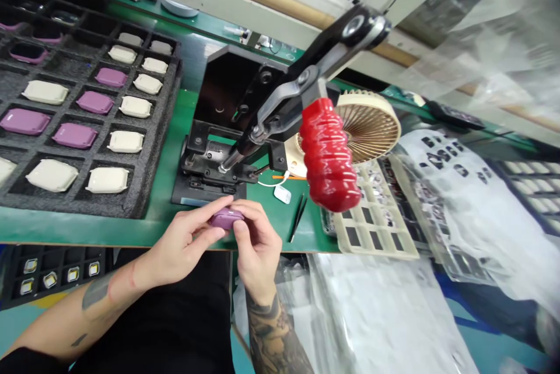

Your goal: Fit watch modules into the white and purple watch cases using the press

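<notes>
Both the left hand (pixel 181 241) and right hand (pixel 259 240), nearly closed, pinch the purple case (pixel 226 219) over the worktop (pixel 151 233), near the black fixture (pixel 202 177), where a light, even grip would probably keep it steady and unscuffed.

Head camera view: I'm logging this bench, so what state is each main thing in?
Glossy purple rounded case: held between left hand and right hand.
Slim black tweezers: lying unheld on green bench.
Red ribbed lever handle: untouched.
Dark grey foam tray: partly filled with cream cases and purple cases.
Cream plastic divided box: open, flat dark pieces inside.
Cream round fan: running or off, unclear.
</notes>
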Motion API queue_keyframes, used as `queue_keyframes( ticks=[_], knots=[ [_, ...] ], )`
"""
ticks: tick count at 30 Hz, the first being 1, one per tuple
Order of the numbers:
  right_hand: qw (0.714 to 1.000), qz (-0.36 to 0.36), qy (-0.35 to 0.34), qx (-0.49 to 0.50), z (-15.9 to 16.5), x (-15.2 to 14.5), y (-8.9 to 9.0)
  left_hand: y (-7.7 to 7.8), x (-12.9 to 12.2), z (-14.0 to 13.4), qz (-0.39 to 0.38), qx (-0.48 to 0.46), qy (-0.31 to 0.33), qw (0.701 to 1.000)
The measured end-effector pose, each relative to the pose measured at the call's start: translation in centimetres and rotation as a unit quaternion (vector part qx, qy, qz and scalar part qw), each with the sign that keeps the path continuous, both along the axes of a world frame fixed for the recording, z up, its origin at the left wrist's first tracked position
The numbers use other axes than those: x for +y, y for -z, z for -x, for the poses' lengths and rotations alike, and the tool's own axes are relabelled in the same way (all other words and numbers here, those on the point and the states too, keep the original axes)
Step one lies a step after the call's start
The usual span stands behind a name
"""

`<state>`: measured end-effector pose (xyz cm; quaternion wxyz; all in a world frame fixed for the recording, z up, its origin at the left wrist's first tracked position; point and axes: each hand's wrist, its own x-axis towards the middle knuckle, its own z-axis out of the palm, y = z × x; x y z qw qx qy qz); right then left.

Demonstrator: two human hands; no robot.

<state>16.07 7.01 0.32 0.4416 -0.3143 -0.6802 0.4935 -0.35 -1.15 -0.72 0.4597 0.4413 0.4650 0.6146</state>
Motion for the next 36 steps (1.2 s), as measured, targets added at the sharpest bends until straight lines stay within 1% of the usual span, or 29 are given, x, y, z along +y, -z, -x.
queue_keyframes(
  ticks=[2, 4, 6, 8, 9, 11, 13, 15, 16, 18, 19, 21, 22, 23, 24, 25, 26, 28, 30, 33, 35, 36],
  knots=[
    [1.0, -0.016, 0.0, 0.005, 0.0, -0.4, 0.1, -0.3, -0.1, 0.2, -0.032, 0.048, -0.028, 0.998],
    [0.999, -0.018, -0.017, 0.024, 0.1, -0.8, 0.3, -0.7, -0.1, 0.2, -0.064, 0.078, -0.064, 0.993],
    [0.999, -0.024, -0.024, 0.034, 0.2, -1.1, 0.5, -1.0, -0.2, 0.0, -0.075, 0.08, -0.092, 0.99],
    [0.999, -0.037, -0.013, 0.027, 0.3, -1.2, 0.5, -1.2, -0.3, -0.2, -0.075, 0.087, -0.104, 0.988],
    [0.999, -0.039, -0.007, 0.022, 0.4, -1.2, 0.5, -1.3, -0.4, -0.3, -0.082, 0.105, -0.107, 0.985],
    [0.999, -0.029, -0.013, 0.022, 0.5, -0.9, 0.3, -1.3, -0.6, -0.4, -0.123, 0.169, -0.119, 0.971],
    [0.999, -0.004, -0.034, 0.03, 0.7, -0.6, 0.0, -1.2, -0.9, -0.3, -0.173, 0.236, -0.13, 0.947],
    [0.998, 0.011, -0.053, 0.035, 0.9, -0.5, -0.4, -1.1, -1.1, 0.0, -0.196, 0.27, -0.132, 0.934],
    [0.998, 0.013, -0.057, 0.033, 1.1, -0.5, -0.5, -1.1, -1.1, 0.3, -0.191, 0.271, -0.131, 0.934],
    [0.999, 0.001, -0.041, 0.027, 1.4, -0.7, -0.7, -1.1, -0.9, 0.7, -0.15, 0.231, -0.123, 0.953],
    [0.999, -0.017, -0.024, 0.02, 1.5, -0.8, -0.7, -1.1, -0.8, 0.8, -0.114, 0.185, -0.112, 0.97],
    [0.998, -0.067, 0.016, 0.005, 1.6, -1.1, -0.6, -1.2, -0.3, 0.9, -0.035, 0.044, -0.075, 0.996],
    [0.996, -0.09, 0.029, -0.001, 1.6, -1.2, -0.5, -1.2, 0.0, 0.9, 0.001, -0.032, -0.053, 0.998],
    [0.994, -0.107, 0.034, -0.005, 1.6, -1.4, -0.5, -1.1, 0.2, 0.8, 0.029, -0.096, -0.035, 0.994],
    [0.993, -0.116, 0.035, -0.008, 1.6, -1.5, -0.5, -1.0, 0.4, 0.6, 0.049, -0.142, -0.024, 0.988],
    [0.992, -0.119, 0.035, -0.011, 1.6, -1.6, -0.5, -0.9, 0.6, 0.5, 0.062, -0.169, -0.019, 0.983],
    [0.992, -0.122, 0.04, -0.013, 1.6, -1.7, -0.5, -0.7, 0.7, 0.2, 0.069, -0.181, -0.018, 0.981],
    [0.99, -0.125, 0.057, -0.019, 1.6, -2.1, -0.5, -0.4, 0.8, -0.2, 0.067, -0.171, -0.026, 0.983],
    [0.99, -0.115, 0.075, -0.013, 1.8, -2.6, -0.3, -0.2, 0.6, -0.6, 0.052, -0.133, -0.047, 0.989],
    [0.993, -0.073, 0.087, 0.019, 2.0, -3.1, 0.4, -0.4, 0.2, -0.6, 0.028, -0.062, -0.07, 0.995],
    [0.997, -0.054, 0.061, 0.013, 1.6, -2.8, 0.4, -0.7, -0.1, -0.2, 0.02, -0.048, -0.061, 0.997],
    [0.997, -0.059, 0.04, -0.009, 1.4, -2.3, 0.0, -0.9, -0.2, 0.1, 0.024, -0.058, -0.052, 0.997]
  ],
)
